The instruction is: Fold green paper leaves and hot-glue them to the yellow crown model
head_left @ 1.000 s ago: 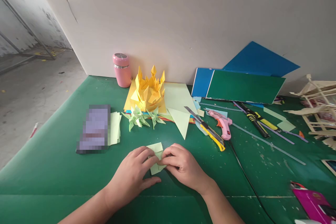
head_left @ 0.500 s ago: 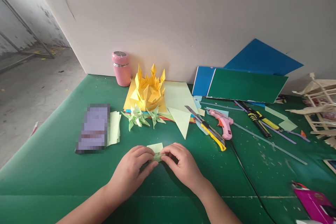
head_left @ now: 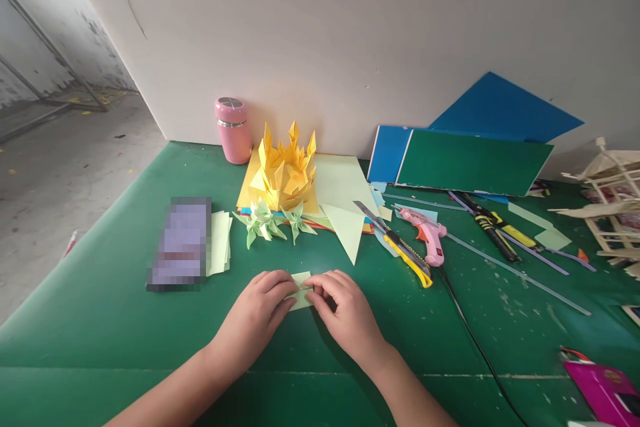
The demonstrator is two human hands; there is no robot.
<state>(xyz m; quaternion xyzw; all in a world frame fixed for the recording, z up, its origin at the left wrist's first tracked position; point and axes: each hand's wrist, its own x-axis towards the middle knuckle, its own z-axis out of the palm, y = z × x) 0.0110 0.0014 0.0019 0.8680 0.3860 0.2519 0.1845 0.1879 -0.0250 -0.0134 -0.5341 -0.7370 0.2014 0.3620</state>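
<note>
Between my hands, low in the middle of the head view, is a small pale green sheet of paper (head_left: 301, 300) with a crease across it. My left hand (head_left: 266, 300) grips its left edge, thumb and fingers closed on it. On the opposite edge, my right hand (head_left: 337, 300) pinches the paper with thumb and fingertips. My fingers cover both side edges. Just beyond lie green folded paper flowers (head_left: 263, 221), in front of a yellow folded-paper crown (head_left: 286, 177) standing on stacked coloured sheets.
To the left are a blurred-out flat object (head_left: 181, 243) and a stack of pale green slips (head_left: 219, 243). A pink flask (head_left: 233, 133) stands behind. On the right lie a yellow utility knife (head_left: 400, 250), blade out, and a corded pink glue gun (head_left: 425, 233).
The paper's upper part has opened out flatter, showing a crease across the middle. My left fingers have shifted slightly up along its edge. The view has moved a little.
</note>
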